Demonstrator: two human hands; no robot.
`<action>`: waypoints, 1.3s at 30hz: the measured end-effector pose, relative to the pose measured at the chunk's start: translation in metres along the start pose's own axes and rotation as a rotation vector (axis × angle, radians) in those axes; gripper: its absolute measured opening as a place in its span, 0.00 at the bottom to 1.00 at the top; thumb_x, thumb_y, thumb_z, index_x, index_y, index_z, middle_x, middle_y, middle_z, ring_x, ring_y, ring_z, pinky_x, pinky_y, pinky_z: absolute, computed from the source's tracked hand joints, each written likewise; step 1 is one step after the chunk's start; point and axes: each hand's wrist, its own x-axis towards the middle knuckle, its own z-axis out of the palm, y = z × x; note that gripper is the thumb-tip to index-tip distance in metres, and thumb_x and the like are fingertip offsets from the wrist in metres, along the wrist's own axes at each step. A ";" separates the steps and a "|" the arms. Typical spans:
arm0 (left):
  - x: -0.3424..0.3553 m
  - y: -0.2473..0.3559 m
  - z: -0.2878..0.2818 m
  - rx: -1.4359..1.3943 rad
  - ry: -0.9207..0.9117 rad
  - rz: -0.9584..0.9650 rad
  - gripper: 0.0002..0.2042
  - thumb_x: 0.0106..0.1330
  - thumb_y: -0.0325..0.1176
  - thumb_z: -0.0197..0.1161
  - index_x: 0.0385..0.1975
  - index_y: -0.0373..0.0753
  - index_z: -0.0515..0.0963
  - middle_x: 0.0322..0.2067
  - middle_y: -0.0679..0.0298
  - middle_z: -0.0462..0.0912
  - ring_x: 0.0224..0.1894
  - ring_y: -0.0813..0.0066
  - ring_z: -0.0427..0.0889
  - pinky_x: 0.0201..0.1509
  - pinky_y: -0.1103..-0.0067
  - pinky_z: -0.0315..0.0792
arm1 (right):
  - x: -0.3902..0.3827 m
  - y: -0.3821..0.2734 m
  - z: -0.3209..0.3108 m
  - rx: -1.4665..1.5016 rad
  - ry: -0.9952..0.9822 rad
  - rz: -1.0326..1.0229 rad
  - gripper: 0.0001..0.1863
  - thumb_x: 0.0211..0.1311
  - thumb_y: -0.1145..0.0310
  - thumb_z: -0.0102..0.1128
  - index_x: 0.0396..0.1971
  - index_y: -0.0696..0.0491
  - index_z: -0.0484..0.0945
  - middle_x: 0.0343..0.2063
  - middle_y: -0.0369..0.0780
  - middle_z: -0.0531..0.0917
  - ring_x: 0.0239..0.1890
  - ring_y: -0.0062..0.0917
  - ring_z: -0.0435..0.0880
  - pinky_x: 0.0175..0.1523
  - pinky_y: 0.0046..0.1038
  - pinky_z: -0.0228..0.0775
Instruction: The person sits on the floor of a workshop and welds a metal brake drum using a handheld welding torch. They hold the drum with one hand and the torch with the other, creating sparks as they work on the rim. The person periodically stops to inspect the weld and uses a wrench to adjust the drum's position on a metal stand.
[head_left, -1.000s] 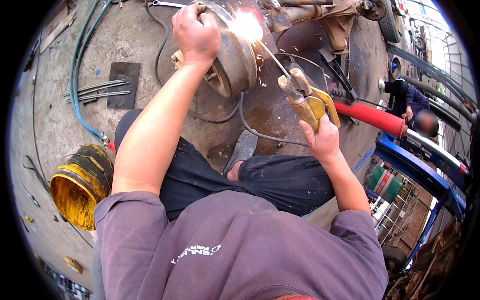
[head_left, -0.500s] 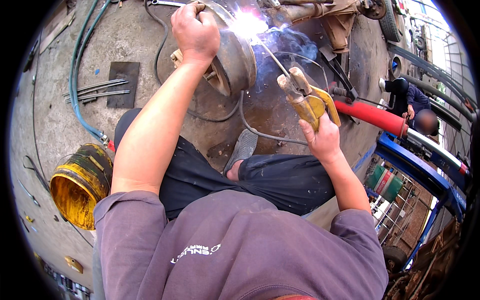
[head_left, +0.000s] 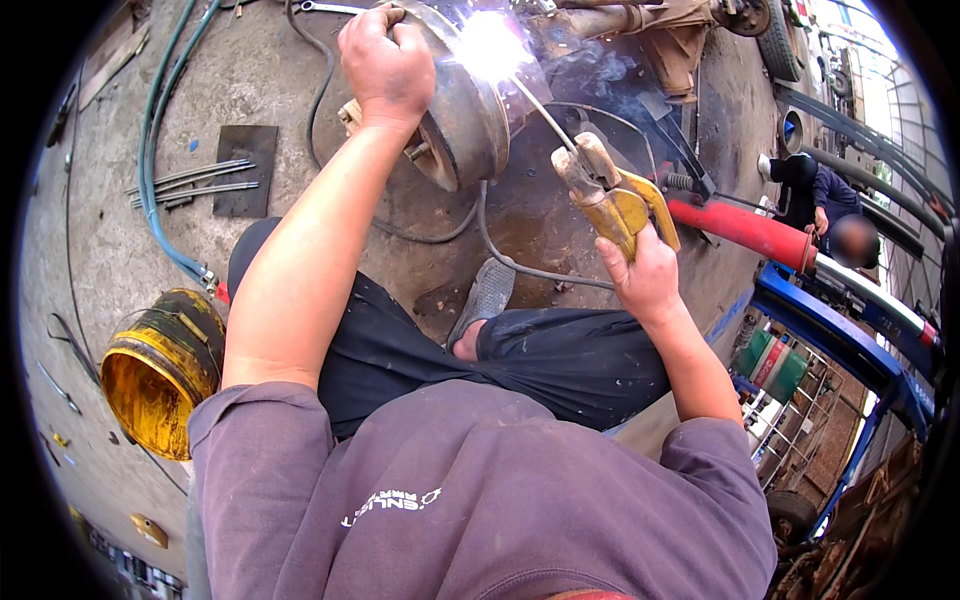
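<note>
My left hand (head_left: 387, 62) grips the rim of a round rusty metal drum (head_left: 468, 118) that stands on edge on the concrete floor. My right hand (head_left: 645, 272) holds a yellow electrode holder (head_left: 612, 198). Its thin welding rod (head_left: 540, 112) points up-left to the drum's top edge, where a bright white arc (head_left: 490, 45) burns with bluish smoke rising beside it. A grey cable (head_left: 520, 262) runs from the holder across the floor. I sit with crossed legs in dark trousers, one grey shoe (head_left: 487, 297) showing.
A yellow metal bucket (head_left: 150, 375) stands at my left. Steel rods (head_left: 190, 180) and a flat dark plate (head_left: 247, 168) lie beyond it, with green-blue hoses (head_left: 155, 190). A red cylinder (head_left: 745, 228) and blue frame (head_left: 840, 330) are at the right, where another person (head_left: 815, 190) crouches.
The arc stays lit at the drum's top edge and the smoke beside it has thickened. Both hands hold almost the same places.
</note>
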 end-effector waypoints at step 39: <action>0.000 -0.001 0.002 0.043 -0.008 -0.015 0.13 0.61 0.30 0.55 0.39 0.35 0.85 0.43 0.54 0.86 0.52 0.55 0.80 0.62 0.66 0.70 | -0.006 0.009 0.002 0.006 0.005 -0.015 0.27 0.65 0.50 0.67 0.41 0.64 0.75 0.24 0.52 0.83 0.27 0.48 0.85 0.32 0.42 0.77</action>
